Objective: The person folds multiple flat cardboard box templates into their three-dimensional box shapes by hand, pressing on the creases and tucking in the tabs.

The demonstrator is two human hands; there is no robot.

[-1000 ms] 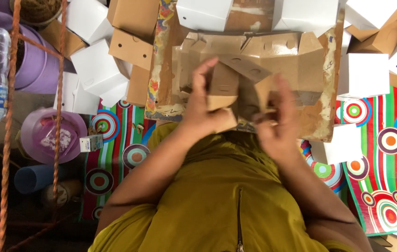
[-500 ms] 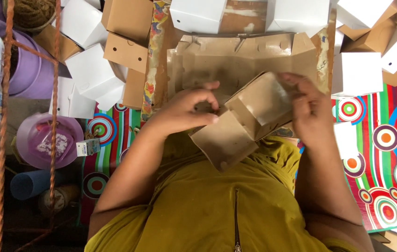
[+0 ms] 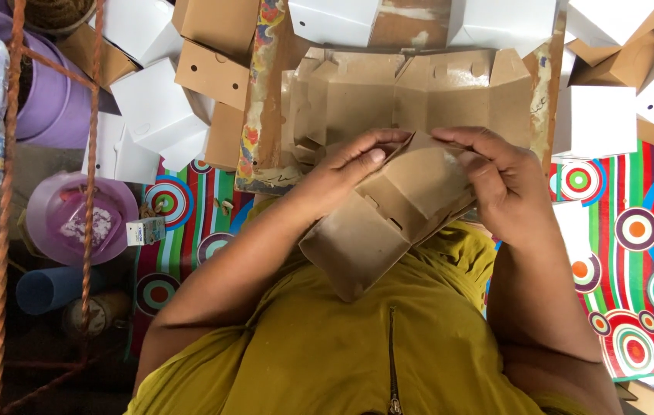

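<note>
Over the lap, against the yellow garment (image 3: pixel 357 346), a half-folded brown cardboard box (image 3: pixel 388 215) is pinched at its top flaps by the left hand (image 3: pixel 350 173) and right hand (image 3: pixel 503 188), seemingly mid-assembly, with flat blanks (image 3: pixel 411 92) lying just beyond on the board.

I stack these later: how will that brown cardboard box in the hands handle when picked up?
The cardboard box is thin board, so probably light. Its flap bends under the left hand and right hand, so likely floppy and easily crushed.

Striped mat (image 3: pixel 649 230); scattered folded boxes (image 3: pixel 150 115)
</note>
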